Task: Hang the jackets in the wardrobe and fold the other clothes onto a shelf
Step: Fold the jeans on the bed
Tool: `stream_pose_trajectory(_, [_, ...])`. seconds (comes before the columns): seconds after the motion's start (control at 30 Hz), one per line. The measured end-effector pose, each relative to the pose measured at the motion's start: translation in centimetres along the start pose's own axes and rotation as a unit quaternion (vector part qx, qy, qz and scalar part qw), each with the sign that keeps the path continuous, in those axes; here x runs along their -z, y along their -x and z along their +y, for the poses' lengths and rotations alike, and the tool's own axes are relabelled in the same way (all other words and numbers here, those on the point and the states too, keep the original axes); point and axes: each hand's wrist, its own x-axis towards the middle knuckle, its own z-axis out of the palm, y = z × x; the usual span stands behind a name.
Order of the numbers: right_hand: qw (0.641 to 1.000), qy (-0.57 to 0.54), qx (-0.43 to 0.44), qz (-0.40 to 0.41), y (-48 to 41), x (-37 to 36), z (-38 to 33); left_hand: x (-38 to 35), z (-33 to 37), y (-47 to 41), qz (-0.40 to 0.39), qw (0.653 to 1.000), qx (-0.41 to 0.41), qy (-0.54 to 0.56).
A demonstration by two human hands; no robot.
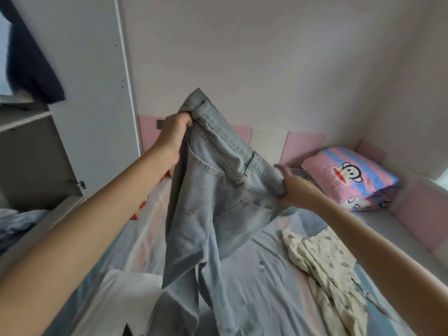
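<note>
Bed (266,275) takes up most of the view, open wardrobe (72,93) off to the left. Light blue jeans (213,190) hang above the bed, legs dangling down. Left hand (173,134) grip is clamped on the waistband's high corner, right hand (294,187) grip pinches the lower end
</note>
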Motion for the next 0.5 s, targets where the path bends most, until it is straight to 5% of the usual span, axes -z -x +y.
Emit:
stream_pose_trajectory(0.13, [0.984,0.067,-0.112,0.12,-1.6,3.9,1.7,0.7,-0.4,-1.1,0.002,0.985,-0.107,-0.133])
stream_pose_trajectory(0.27, [0.952,0.149,-0.104,0.245,-1.2,7.4,2.9,0.7,-1.8,-2.3,-0.009,0.96,-0.184,-0.212])
stream_pose_trajectory(0.4, [0.907,-0.001,-0.084,0.412,-0.7,9.8,3.2,0.8,-1.4,-3.7,0.046,0.948,-0.25,-0.193])
stream_pose_trajectory(0.5, [0.925,-0.146,-0.097,0.337,-1.3,10.5,4.2,0.5,-1.2,-4.0,0.022,0.919,-0.285,-0.273])
